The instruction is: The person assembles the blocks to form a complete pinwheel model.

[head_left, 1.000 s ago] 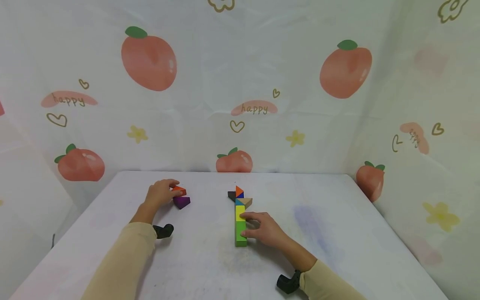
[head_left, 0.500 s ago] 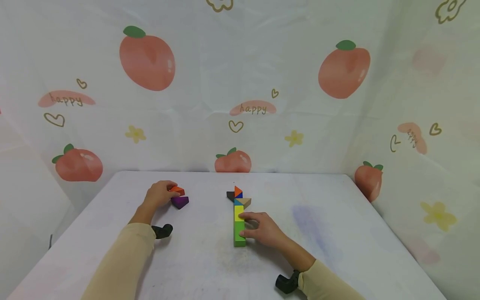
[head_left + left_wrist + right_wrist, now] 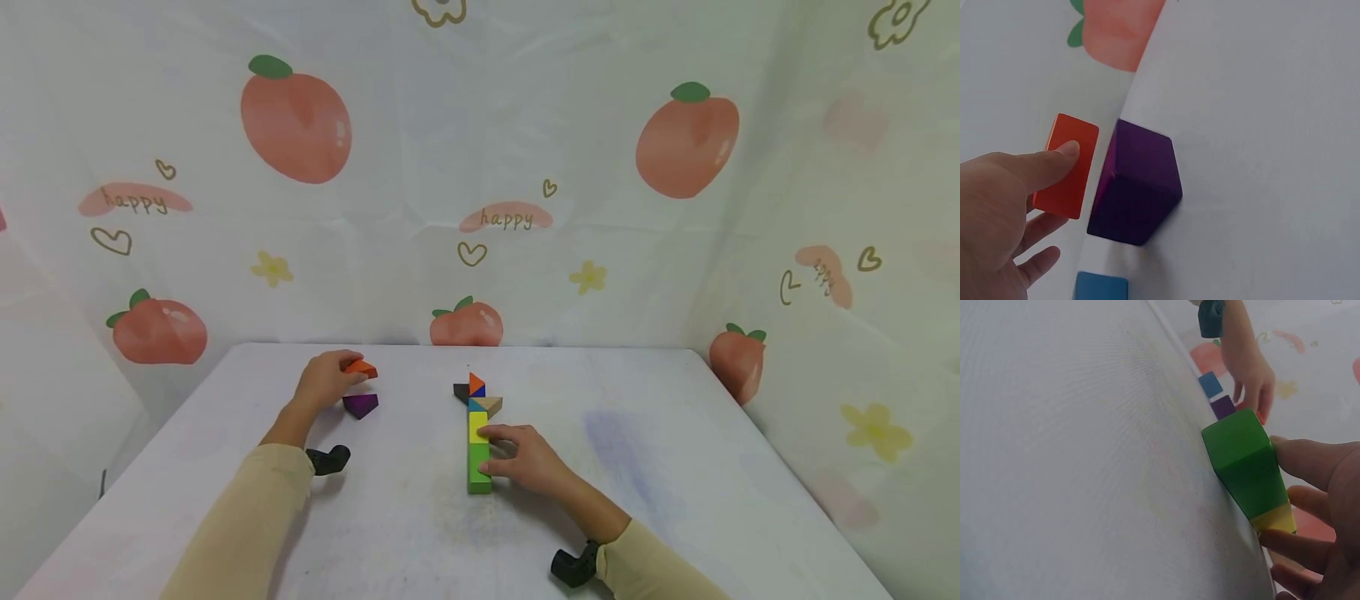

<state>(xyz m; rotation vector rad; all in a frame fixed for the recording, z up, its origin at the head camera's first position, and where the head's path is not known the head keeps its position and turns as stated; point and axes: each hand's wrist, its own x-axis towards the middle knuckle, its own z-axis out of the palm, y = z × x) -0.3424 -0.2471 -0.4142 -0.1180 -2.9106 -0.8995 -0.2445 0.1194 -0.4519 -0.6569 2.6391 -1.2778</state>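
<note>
In the head view my left hand (image 3: 324,381) pinches an orange-red block (image 3: 363,367) at the table's far left; the left wrist view shows the thumb (image 3: 1054,164) on its face. A purple block (image 3: 361,406) lies just nearer than the held one. My right hand (image 3: 531,457) rests beside a line of blocks, its thumb touching the green block (image 3: 478,467) and its index finger the yellow block (image 3: 477,427). Beyond these lie a blue triangle (image 3: 476,405), a wooden-coloured triangle (image 3: 491,403), a black block (image 3: 461,391), a dark blue piece (image 3: 480,392) and an orange triangle (image 3: 476,382).
A blue block (image 3: 1102,286) shows near the purple one in the left wrist view; my left arm hides it in the head view. The white table (image 3: 675,433) meets a fruit-printed cloth (image 3: 570,292) at its back edge. Black wrist cameras (image 3: 576,565) stick out from the sleeves.
My left hand has moved slightly away from me and right with the orange-red block, widening its gap from the purple block. The right hand and the block line have stayed put.
</note>
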